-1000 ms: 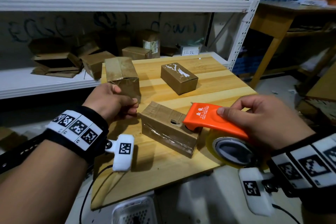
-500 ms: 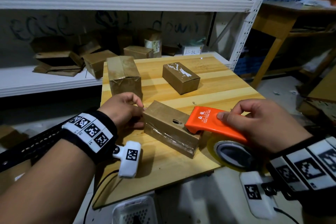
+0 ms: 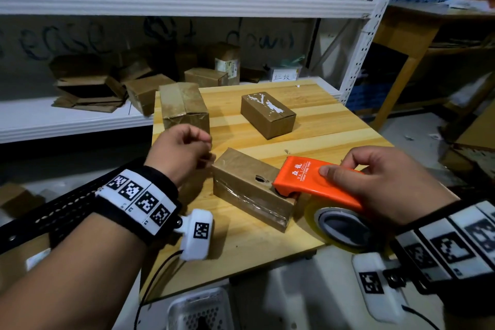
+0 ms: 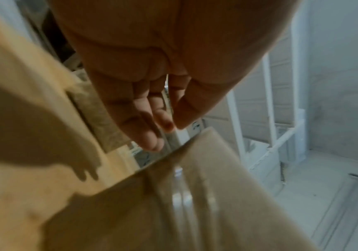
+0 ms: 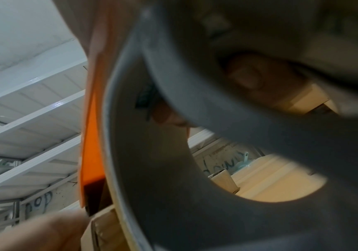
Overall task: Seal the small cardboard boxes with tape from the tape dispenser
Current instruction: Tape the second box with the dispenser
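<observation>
A small brown cardboard box (image 3: 246,182), with clear tape along its side, lies near the front of the wooden table (image 3: 321,126). My right hand (image 3: 348,169) grips the orange tape dispenser (image 3: 313,182), whose head rests on the box's right end; its yellowish tape roll (image 3: 340,225) hangs past the table edge. My left hand (image 3: 206,147) hovers by the box's left end with loosely bent fingers and holds nothing. In the left wrist view the fingers (image 4: 150,141) are relaxed above the box (image 4: 195,203). The right wrist view shows only the orange body (image 5: 92,152) and the grey roll core (image 5: 173,169).
A taller taped box (image 3: 184,104) stands at the table's back left, and another small box (image 3: 267,115) with white label scraps lies at the back middle. White metal shelves (image 3: 187,2) behind carry several more boxes. A white perforated basket (image 3: 198,313) sits below the table's front edge.
My left hand left the taller box and came over to the near box's left end. The dispenser stays on the box's right end, hardly moved.
</observation>
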